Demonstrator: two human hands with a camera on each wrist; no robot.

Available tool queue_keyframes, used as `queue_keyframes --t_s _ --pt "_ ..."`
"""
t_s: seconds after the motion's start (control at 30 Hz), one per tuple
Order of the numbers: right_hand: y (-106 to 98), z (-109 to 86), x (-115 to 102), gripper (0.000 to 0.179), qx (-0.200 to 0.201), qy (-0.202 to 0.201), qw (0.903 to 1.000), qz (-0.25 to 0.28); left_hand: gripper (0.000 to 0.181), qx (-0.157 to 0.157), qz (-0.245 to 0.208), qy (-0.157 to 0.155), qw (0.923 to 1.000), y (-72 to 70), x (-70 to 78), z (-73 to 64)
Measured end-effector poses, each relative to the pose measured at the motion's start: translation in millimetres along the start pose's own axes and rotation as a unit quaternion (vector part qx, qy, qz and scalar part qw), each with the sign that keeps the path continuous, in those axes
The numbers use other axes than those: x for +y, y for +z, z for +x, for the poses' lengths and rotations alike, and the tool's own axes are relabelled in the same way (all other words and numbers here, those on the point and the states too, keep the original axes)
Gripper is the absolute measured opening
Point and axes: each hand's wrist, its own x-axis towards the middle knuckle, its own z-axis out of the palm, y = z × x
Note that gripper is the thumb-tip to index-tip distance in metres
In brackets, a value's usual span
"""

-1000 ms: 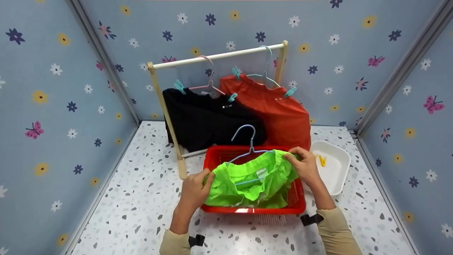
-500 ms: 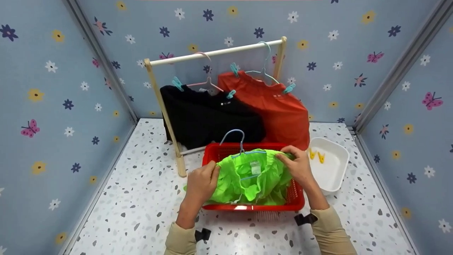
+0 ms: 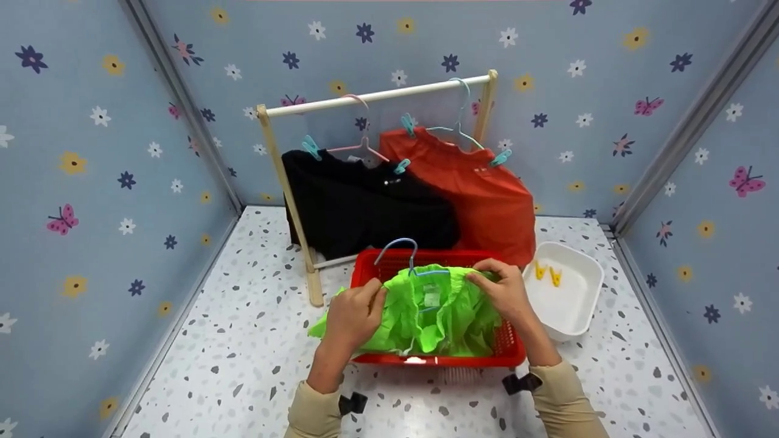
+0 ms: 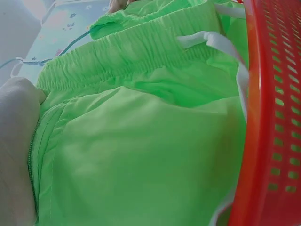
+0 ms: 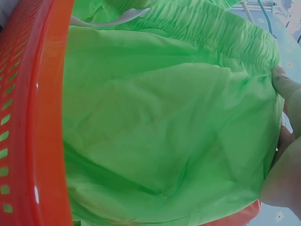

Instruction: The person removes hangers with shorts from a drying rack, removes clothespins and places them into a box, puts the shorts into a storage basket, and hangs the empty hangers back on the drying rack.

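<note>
Enclosure walls [image 3: 584,152], pale blue with printed flowers and butterflies, stand behind and on both sides of a red basket [image 3: 481,361], taken as reference for all places. Speckled white tabletop [image 3: 213,365] extends beneath the basket. Behind the basket: clothes rack [image 3: 389,95], wooden legs, white bar. Two garments hang from it: a black garment [image 3: 371,207] behind the basket toward its left, an orange-red garment [image 3: 493,207] behind it toward its right. Bright green garment [image 3: 395,331], gathered waistband upward, is held at the basket, largely over its opening, with one part spilling past its left rim. White tray [image 3: 569,316] sits just right of the basket. Tan sleeves [image 3: 313,410] reach in from in front of the basket. Blue hanger [image 3: 433,272] lies within the green waistband, its hook standing up over the basket's far half. Pink hanger [image 3: 365,143] and pale-blue hanger [image 3: 459,125] are on the rack behind the basket. Left hand [image 3: 353,319], at the basket's left side: fingers curled, gripping the waistband's left end. Right hand [image 3: 508,295], above the basket's right side: thumb and fingers pinch the opposite end. Turquoise clips [image 3: 311,148], two per hung garment, behind the basket. Two yellow clips [image 3: 555,277] in the tray, right of the basket. White drawstring [image 4: 225,47] hangs just inside the basket's near rim.
</note>
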Motion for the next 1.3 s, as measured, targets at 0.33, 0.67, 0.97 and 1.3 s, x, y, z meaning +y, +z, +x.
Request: queue_keyframes --t_s 0.33,0.67,0.97,1.3 --pt "-5.8 -3.8 2.2 0.005 -0.015 0.060 0.9976 0.032 0.020 0.003 -0.007 0.024 0.9997 -2.8 -3.4 -1.3" --pt "-22.7 -12.2 8.2 0.005 -0.031 0.102 0.9941 0.017 0.019 -0.010 -0.006 0.040 0.9991 0.9 -6.6 -4.2" --pt "-37.3 -19.7 12.6 0.007 0.017 0.114 0.9932 -0.016 0.019 -0.009 -0.028 0.027 0.9992 -0.1 -11.2 -10.5" --pt "-52.9 -25.3 19.9 0.009 0.036 0.154 0.9874 -0.006 0.021 0.011 -0.018 0.036 0.9992 -2.0 -14.6 -10.5"
